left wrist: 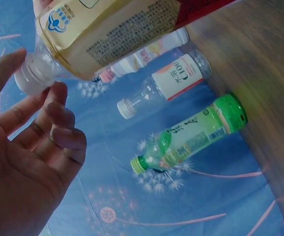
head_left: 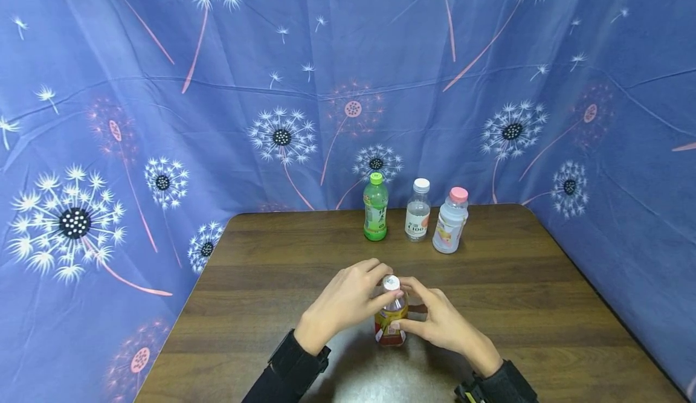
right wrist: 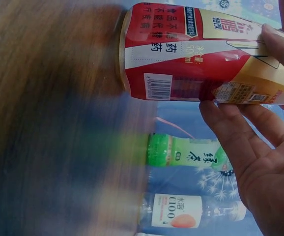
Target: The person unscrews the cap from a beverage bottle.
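A drink bottle [head_left: 390,333] with a red and yellow label stands upright on the table near its front. My left hand [head_left: 345,297] pinches its white cap [left wrist: 31,76] between thumb and fingers, and the cap sits on the bottle's neck. From the other side my right hand [head_left: 443,321] grips the bottle's body, thumb on the label and fingers around the back. Red print and a barcode [right wrist: 158,86] on the lower label show in the right wrist view.
Beyond my hands, a green tea bottle [head_left: 375,208], a clear bottle with a white cap [head_left: 417,209] and a pale bottle with a pink cap [head_left: 451,220] stand at the back of the wooden table [head_left: 261,282]. A blue dandelion-print cloth [head_left: 228,131] hangs behind.
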A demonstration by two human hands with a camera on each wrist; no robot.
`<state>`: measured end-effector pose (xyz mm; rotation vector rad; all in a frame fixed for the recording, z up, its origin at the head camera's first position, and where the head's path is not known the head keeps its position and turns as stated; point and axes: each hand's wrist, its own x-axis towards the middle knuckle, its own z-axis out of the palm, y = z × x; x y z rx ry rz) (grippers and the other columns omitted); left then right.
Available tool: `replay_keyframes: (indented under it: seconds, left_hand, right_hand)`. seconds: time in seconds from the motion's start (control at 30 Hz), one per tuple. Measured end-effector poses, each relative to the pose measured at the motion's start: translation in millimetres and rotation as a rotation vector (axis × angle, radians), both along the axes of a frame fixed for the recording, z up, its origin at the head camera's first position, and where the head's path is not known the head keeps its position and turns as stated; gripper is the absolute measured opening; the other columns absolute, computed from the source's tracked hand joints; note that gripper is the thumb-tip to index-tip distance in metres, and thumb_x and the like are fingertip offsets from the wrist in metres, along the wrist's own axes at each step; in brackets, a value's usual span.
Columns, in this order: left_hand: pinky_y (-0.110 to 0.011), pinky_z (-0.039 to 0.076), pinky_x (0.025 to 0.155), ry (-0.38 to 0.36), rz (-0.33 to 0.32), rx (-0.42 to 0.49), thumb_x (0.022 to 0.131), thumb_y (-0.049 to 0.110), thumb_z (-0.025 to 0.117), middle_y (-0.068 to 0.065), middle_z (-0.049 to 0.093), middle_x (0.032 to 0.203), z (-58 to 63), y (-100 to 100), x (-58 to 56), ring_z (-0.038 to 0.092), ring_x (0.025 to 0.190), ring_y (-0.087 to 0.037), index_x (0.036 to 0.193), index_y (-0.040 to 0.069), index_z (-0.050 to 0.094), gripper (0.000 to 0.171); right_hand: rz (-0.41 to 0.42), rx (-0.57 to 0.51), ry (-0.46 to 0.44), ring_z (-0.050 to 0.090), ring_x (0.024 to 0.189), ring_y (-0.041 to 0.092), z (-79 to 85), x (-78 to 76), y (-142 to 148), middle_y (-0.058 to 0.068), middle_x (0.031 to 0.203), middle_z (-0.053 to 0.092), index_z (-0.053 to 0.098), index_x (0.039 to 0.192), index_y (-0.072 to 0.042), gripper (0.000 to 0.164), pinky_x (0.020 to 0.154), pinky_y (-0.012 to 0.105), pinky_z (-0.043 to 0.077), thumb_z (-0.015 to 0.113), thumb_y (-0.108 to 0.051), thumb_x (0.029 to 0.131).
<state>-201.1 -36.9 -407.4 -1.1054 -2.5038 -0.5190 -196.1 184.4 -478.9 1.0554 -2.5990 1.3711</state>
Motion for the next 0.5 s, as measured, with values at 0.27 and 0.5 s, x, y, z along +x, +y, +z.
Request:
replay_keyframes:
  seconds: [0.27,0.5]
  left_hand:
    - [-0.023,0.050,0.069,-0.082,0.089,0.002,0.089,0.057,0.049,0.009,0.060,0.101,-7.8,-21.6,2.9,0.057,0.088,-0.003,0.112,0.022,0.060,0.044]
    - [-0.024,0.050,0.070,-0.092,0.151,-0.019,0.089,0.055,0.051,0.009,0.058,0.106,-20.4,-41.9,3.4,0.057,0.090,-0.004,0.114,0.022,0.060,0.042]
  right_hand:
    - [0.000,-0.002,-0.015,0.059,0.109,0.017,-9.5,-5.4,3.7,-0.003,0.126,0.055,0.033,0.139,-0.029,0.072,0.077,0.035,0.055,0.071,-0.040,0.079]
    - [-0.063,-0.021,-0.045,0.061,0.107,0.022,6.6,5.6,-0.7,-0.006,0.123,0.056,0.035,0.138,-0.030,0.075,0.077,0.037,0.055,0.077,-0.029,0.076]
